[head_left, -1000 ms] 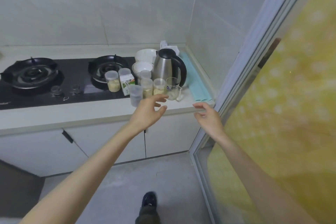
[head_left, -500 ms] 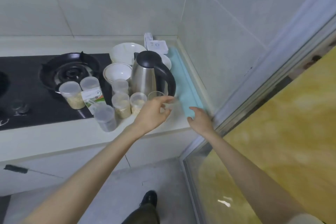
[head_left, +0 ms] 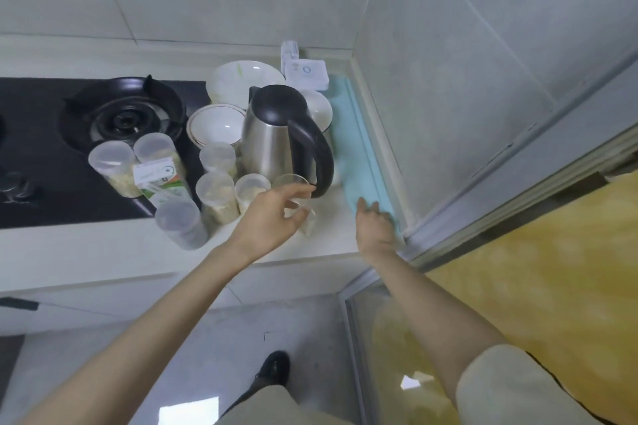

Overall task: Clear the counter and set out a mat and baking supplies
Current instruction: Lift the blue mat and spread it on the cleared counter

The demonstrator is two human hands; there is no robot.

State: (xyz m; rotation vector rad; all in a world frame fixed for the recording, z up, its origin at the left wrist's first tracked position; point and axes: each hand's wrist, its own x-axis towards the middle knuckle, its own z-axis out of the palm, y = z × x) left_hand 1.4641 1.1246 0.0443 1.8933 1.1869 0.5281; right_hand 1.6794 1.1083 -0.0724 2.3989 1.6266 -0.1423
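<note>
A rolled teal mat (head_left: 355, 148) lies along the counter's right edge against the wall. My right hand (head_left: 374, 226) covers its near end, thumb on the left side and fingers over the top. My left hand (head_left: 272, 214) hovers with fingers spread just over a clear glass cup (head_left: 291, 180) beside the steel kettle (head_left: 276, 134), holding nothing. Left of the cup stand several lidded plastic jars (head_left: 217, 197) with pale contents and a small green-and-white carton (head_left: 158, 179).
White bowls (head_left: 215, 122) and a plate (head_left: 241, 79) sit behind the kettle, with a white box (head_left: 305, 74) in the corner. A black gas hob (head_left: 121, 114) fills the counter's left. A sliding door frame (head_left: 483, 214) and yellow glass stand at right.
I have stepped closer to the counter. My right hand went from the air onto the mat's near end, and my left hand came in over the glass cup.
</note>
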